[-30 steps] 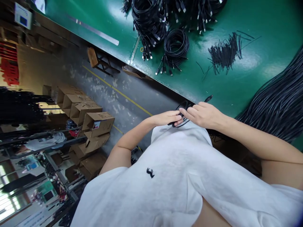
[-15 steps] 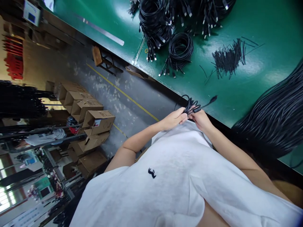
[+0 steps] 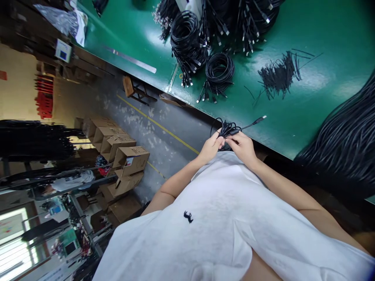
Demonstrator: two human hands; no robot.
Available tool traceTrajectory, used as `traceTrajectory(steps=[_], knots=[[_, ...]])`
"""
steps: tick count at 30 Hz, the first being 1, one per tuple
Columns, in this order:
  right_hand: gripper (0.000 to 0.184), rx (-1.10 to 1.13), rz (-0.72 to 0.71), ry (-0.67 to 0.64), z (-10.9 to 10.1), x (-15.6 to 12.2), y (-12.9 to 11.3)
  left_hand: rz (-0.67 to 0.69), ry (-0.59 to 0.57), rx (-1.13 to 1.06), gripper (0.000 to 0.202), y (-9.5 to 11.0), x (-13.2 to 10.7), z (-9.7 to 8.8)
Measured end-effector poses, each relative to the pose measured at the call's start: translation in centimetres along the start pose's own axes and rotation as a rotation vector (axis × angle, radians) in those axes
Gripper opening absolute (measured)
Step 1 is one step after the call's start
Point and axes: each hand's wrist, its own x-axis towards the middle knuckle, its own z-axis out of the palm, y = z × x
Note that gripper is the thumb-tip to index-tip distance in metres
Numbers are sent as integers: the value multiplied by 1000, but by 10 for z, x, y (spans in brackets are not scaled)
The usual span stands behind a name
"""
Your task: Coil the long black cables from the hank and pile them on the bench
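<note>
Both my hands meet at the near edge of the green table (image 3: 293,117), just in front of my white shirt. My left hand (image 3: 211,147) is closed around a small coiled black cable (image 3: 225,129). My right hand (image 3: 243,147) pinches the same coil from the other side. One end of the cable, tipped with a connector (image 3: 260,119), sticks out to the right over the table.
Coiled cable bundles (image 3: 219,70) and heaps of cables with plugs (image 3: 187,39) lie on the table beyond. A bunch of short black ties (image 3: 278,74) lies to the right. A thick mass of black cable (image 3: 345,144) drapes at the far right. Cardboard boxes (image 3: 129,160) stand on the floor at left.
My hands have lifted slightly with the coil and drawn closer together around it. The view has shifted, showing more of the table's far side.
</note>
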Motion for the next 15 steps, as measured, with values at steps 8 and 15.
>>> traceTrajectory(steps=[8, 15], knots=[[37, -646, -684, -280, -26, 27, -15, -50, -19, 104, 31, -5, 10, -4], [32, -858, -1017, -577, -40, 52, -36, -106, -162, -342, 17, -12, 20, -3]])
